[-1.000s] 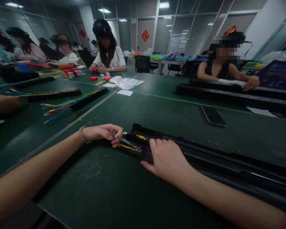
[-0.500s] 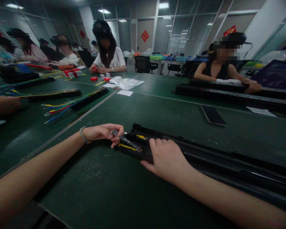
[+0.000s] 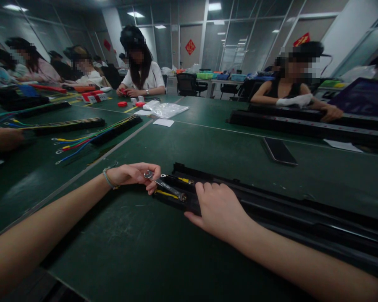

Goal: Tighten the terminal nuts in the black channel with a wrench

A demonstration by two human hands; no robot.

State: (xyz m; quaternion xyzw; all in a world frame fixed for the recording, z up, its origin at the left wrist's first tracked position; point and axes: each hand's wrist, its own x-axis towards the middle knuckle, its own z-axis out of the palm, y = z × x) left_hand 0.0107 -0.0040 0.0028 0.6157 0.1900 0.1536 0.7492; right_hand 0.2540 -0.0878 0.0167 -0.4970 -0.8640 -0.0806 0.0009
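Note:
My left hand (image 3: 141, 175) is closed around one end of a metal wrench (image 3: 167, 187). The wrench's other end sits over a fastener near the left end of a long black channel-shaped housing (image 3: 290, 209). Across that housing, just right of the wrench, lies my right hand (image 3: 219, 207), its fingers bent over the far wall and its thumb on the near side. A yellow wire (image 3: 166, 194) runs below the wrench. Behind it are a yellow-sleeved terminal (image 3: 184, 180) and a loose ring terminal (image 3: 163, 175).
A phone (image 3: 280, 151) lies behind the housing. Bundled coloured wires with ring terminals (image 3: 78, 144) are at left. Farther back are a clear plastic bag (image 3: 168, 110) and red parts (image 3: 122, 104). Co-workers sit opposite, one at another long black housing (image 3: 271, 122).
The whole view has shifted slightly, with everything a little further left. My hands and the wrench keep almost the same position on the housing.

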